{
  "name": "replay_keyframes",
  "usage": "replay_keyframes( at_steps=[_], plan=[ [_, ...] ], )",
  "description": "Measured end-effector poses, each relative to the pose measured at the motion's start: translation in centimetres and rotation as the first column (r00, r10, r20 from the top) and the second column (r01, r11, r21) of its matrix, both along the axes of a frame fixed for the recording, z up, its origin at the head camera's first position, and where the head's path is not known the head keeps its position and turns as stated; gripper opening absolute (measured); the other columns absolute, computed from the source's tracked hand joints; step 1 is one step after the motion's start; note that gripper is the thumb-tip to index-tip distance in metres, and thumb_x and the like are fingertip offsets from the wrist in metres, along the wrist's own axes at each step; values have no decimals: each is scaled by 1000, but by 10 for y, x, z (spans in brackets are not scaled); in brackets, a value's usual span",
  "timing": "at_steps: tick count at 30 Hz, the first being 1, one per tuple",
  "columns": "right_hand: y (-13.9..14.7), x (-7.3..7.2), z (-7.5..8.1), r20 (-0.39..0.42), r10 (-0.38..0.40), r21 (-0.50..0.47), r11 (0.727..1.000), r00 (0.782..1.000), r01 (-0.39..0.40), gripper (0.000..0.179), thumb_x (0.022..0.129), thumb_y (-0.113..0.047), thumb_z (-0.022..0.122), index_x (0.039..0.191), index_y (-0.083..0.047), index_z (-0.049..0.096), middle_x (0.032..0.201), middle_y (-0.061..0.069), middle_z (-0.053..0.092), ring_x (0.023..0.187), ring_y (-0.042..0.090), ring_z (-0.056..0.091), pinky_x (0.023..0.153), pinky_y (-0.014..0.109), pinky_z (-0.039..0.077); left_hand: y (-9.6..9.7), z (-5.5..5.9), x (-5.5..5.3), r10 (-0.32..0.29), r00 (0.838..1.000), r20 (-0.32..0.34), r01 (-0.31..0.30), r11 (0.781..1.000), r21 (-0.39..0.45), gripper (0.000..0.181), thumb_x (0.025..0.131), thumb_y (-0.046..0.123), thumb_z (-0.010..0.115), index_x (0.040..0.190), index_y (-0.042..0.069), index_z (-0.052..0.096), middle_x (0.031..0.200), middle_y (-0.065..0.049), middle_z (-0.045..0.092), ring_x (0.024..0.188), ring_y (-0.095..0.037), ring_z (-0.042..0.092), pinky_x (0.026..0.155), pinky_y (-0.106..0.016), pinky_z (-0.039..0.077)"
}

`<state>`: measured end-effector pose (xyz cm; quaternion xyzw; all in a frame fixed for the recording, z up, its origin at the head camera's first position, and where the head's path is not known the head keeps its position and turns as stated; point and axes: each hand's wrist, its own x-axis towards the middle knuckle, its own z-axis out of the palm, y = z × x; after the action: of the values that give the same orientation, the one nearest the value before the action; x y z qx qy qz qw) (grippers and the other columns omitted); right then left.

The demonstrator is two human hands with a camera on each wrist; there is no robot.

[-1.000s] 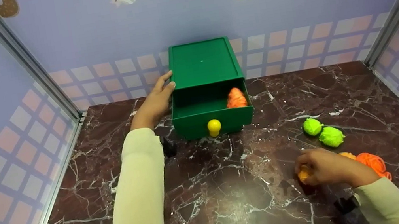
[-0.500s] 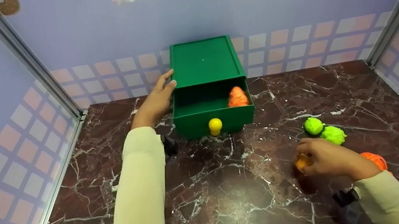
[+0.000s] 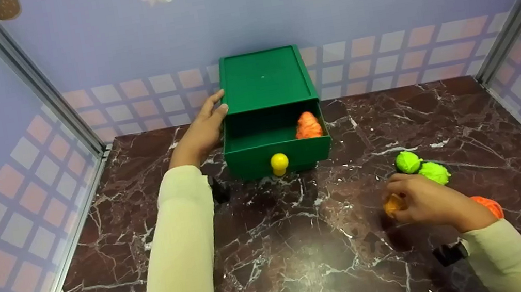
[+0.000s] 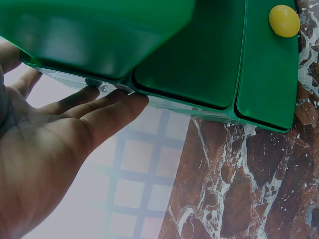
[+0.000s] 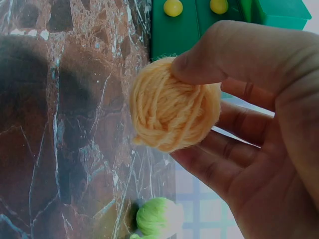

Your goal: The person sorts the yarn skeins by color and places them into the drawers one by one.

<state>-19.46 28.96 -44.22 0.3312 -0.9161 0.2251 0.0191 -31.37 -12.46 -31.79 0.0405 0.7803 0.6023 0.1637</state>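
Note:
My right hand point(image 3: 423, 201) pinches a light orange yarn ball point(image 5: 174, 107) between thumb and fingers, off the tabletop in the head view. My left hand point(image 3: 201, 133) lies along the left side of a green drawer box point(image 3: 263, 80), its fairly straight fingers point(image 4: 112, 117) touching the side wall. The box's upper drawer point(image 3: 252, 160) is pulled out, with a yellow knob point(image 3: 279, 162) on its front. Inside, at the drawer's right end, sits a bright orange yarn ball point(image 3: 308, 126).
Two lime green yarn balls point(image 3: 408, 162) lie beyond my right hand on the dark marbled tabletop point(image 3: 278, 258). Another orange yarn ball point(image 3: 488, 206) is partly hidden behind the right wrist. Panels enclose the table at the back point(image 3: 239, 13) and both sides.
My right hand has risen and shifted slightly toward the back with the light orange yarn ball. Another light orange ball behind the hand is now covered. The left hand stays on the box.

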Motion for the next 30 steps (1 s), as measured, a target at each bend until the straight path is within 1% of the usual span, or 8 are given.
replay_keyframes(
  at_steps=[6,9,11,14,18,22,25,30],
  plan=[
    [5,0,-7,23,-36,26,999,999,35,22,68,-5,76,87,-15,69,88,-5,58,71,6,48,61,21,43,-2,-13,-12,-4,1000,-22,4,1000,-19,51,104,45,36,151,48,17,162,-2,15,146,-27,29,110,-50,38],
    [6,1,-13,31,-53,38,998,998,52,21,68,-7,77,87,-14,70,88,-4,60,71,7,49,61,21,44,-4,-17,-15,6,1000,-25,-6,1000,8,51,104,45,37,151,48,18,161,-3,21,143,-27,34,108,-49,40],
    [6,1,-18,30,-59,45,997,998,58,20,68,-8,77,86,-14,70,88,-3,60,72,7,50,62,22,44,-5,-17,-14,10,1000,-18,-9,1000,29,51,104,44,37,151,47,18,159,-4,25,142,-26,36,107,-49,41],
    [8,4,-25,40,-69,52,996,997,67,19,68,-9,77,85,-14,70,87,-4,59,72,7,48,62,23,43,-2,-11,-8,-1,1000,-2,1,999,54,52,105,40,35,153,43,16,158,-7,26,141,-28,37,108,-50,41],
    [10,6,-31,27,-67,53,996,997,65,19,68,-9,77,84,-16,70,86,-4,59,71,6,46,62,23,40,1,-1,1,-25,1000,1,25,999,41,54,106,37,33,155,39,11,160,-9,22,143,-30,33,109,-51,39],
    [10,7,-33,-15,-56,58,997,998,56,19,69,-10,77,86,-15,71,87,-4,60,70,7,46,62,23,40,1,1,3,-25,1000,2,24,999,30,54,106,37,33,155,39,10,161,-9,20,144,-31,32,110,-51,39],
    [11,7,-33,-33,-56,63,996,998,58,22,70,-11,77,91,-14,71,92,-1,62,74,10,52,65,26,44,1,-4,-2,-11,1000,0,11,999,41,54,106,38,33,155,40,12,160,-8,22,143,-30,35,109,-52,39],
    [14,9,-29,-34,-79,56,995,996,81,30,71,-12,78,100,-12,72,105,3,66,94,19,62,79,38,52,-2,-17,-12,11,1000,-16,-11,999,45,51,104,43,36,152,46,17,158,-5,27,140,-28,39,108,-52,41]
  ],
)
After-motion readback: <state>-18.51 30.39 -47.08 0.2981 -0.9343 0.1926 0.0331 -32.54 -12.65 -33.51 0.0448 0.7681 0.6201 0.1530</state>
